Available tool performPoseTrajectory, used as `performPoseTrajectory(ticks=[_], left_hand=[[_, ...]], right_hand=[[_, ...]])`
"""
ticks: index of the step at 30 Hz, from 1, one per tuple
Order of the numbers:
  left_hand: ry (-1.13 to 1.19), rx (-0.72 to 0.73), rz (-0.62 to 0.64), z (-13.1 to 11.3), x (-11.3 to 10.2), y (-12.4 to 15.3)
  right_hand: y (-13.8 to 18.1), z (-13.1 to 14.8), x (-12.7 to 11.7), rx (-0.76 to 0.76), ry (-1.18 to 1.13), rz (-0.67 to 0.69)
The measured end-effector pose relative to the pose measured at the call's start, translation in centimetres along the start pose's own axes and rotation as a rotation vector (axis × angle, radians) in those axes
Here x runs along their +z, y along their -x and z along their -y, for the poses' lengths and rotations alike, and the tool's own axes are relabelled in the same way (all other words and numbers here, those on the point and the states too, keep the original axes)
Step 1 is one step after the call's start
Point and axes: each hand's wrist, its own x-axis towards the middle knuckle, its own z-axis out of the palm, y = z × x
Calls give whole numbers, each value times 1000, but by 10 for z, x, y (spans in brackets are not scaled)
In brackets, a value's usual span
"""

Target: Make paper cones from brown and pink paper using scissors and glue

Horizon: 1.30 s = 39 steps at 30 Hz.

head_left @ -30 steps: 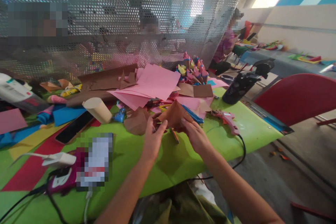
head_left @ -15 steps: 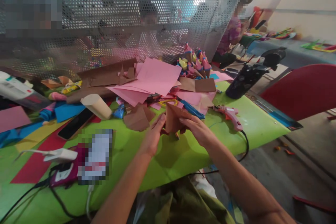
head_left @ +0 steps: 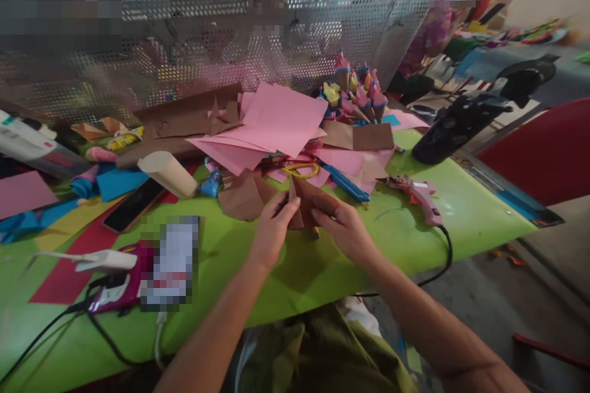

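Closely, left grip (head_left: 271, 227) and right grip (head_left: 348, 227) pinch folded brown paper (head_left: 308, 198).

Pink paper (head_left: 286, 116) and glue gun (head_left: 421, 196) show a craft workshop

Brown paper (head_left: 314, 192), folded, held by left hand (head_left: 275, 221) and right hand (head_left: 346, 228). From paper: glue gun (head_left: 423, 196), 3 o'clock; pink sheets (head_left: 283, 120), 11 o'clock; black phone (head_left: 131, 207), 9 o'clock.

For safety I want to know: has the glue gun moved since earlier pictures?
No, the glue gun keeps its place on the table near the black bottle.
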Motion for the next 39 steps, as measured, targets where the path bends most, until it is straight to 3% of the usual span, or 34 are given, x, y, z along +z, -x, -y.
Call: performPoseTrajectory(ticks=[9,21,29,39], left_hand=[[-161,80,1,2,0,-1],[-88,43,38,0,3,1],[-84,-7,-39,6,-1,1],[-127,39,43,4,-1,3]], right_hand=[[5,1,4,-163,219,-62],[9,3,4,-300,458,-38],[10,1,3,-367,564,0],[12,0,3,-325,663,18]])
